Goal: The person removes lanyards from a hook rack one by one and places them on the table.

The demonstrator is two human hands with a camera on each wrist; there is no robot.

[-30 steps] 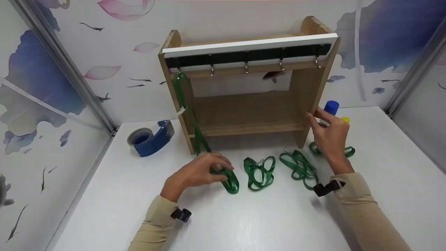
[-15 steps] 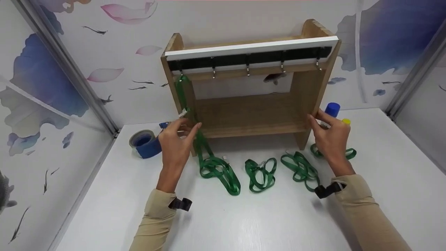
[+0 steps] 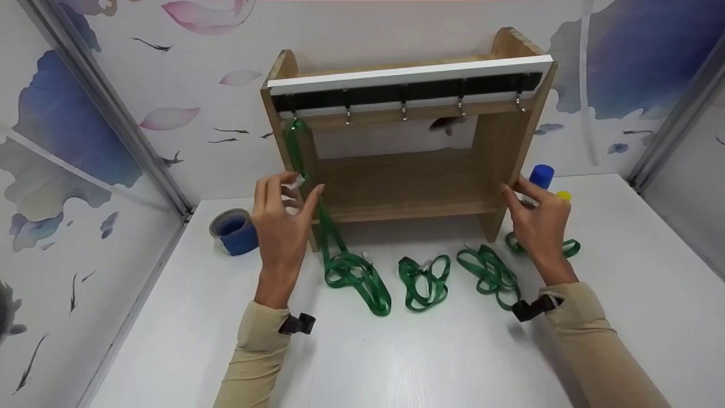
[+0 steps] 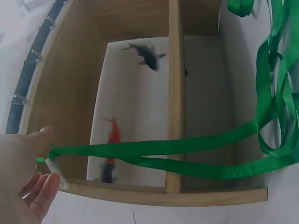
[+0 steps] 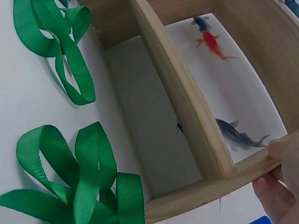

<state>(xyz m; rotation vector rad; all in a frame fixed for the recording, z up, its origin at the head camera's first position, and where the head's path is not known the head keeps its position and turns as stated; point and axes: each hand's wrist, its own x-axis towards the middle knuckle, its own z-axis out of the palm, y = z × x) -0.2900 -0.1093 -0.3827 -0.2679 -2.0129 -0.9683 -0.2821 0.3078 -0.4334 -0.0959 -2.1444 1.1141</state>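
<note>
A small wooden shelf [image 3: 396, 212] stands on the table, with a row of metal hooks on a black strip [image 3: 430, 90] across its front. From the leftmost hook hangs a green lanyard [image 3: 295, 150], its lower length heaped on the table. My left hand [image 3: 277, 221] is at that lanyard by the shelf's left side. Its fingertips touch the white clip [image 4: 56, 172], and the thumb stands apart from them. My right hand [image 3: 538, 226] pinches the front edge of the shelf's right side panel [image 5: 247, 172] between thumb and fingers.
More green lanyards lie coiled before the shelf, one in the middle [image 3: 423, 283] and another [image 3: 488, 269] to its right. One more lanyard [image 3: 571, 247] is partly behind my right hand. A blue tape dispenser [image 3: 238, 238] sits left; blue-capped [image 3: 542, 175] and yellow-capped [image 3: 563, 196] items stand right.
My left hand has left the lanyard heap on the table and risen to the white clip at the shelf's left side. The right hand has kept its grip on the shelf.
</note>
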